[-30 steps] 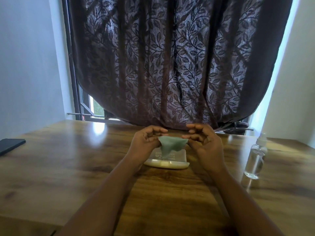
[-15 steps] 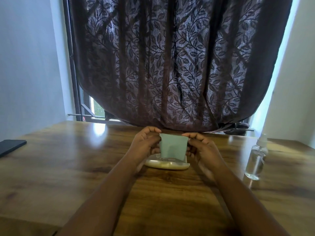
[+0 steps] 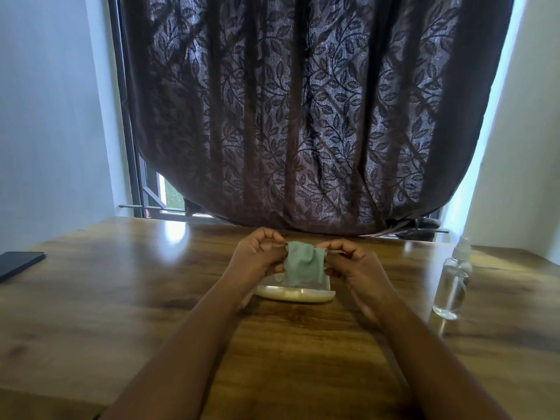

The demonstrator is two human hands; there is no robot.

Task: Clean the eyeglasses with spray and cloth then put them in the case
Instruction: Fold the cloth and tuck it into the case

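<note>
- The left hand (image 3: pixel 257 256) and the right hand (image 3: pixel 348 262) are both closed in a pinch on the upper corners of a green cleaning cloth (image 3: pixel 304 266), which hangs spread between them.
- The cloth is held just above the glasses case (image 3: pixel 295 294), a pale shallow case lying on the worktop (image 3: pixel 121 298); its lower edge hangs close to the case, and I cannot tell whether it touches.
- A thin pale line runs out sideways from each pinch. It may be part of the eyeglasses behind the cloth, but the glasses themselves cannot be made out. Whether they are in the hands or in the case is hidden.
- The spray bottle (image 3: pixel 453 280), clear with a white top, stands upright on the worktop well to the right of the case, apart from both hands.
- A dark phone (image 3: pixel 18 263) lies flat far to the left of the case, near the worktop's edge.
- Step in hand, as I judge it: handling the cloth over the case, either folding it or getting it ready to lay away. That would place the task near its end, though the hidden glasses leave this unsure.
- The next move likely calls for lowering the cloth squarely onto the case while keeping both corners level, so that it settles flat and does not bunch.
</note>
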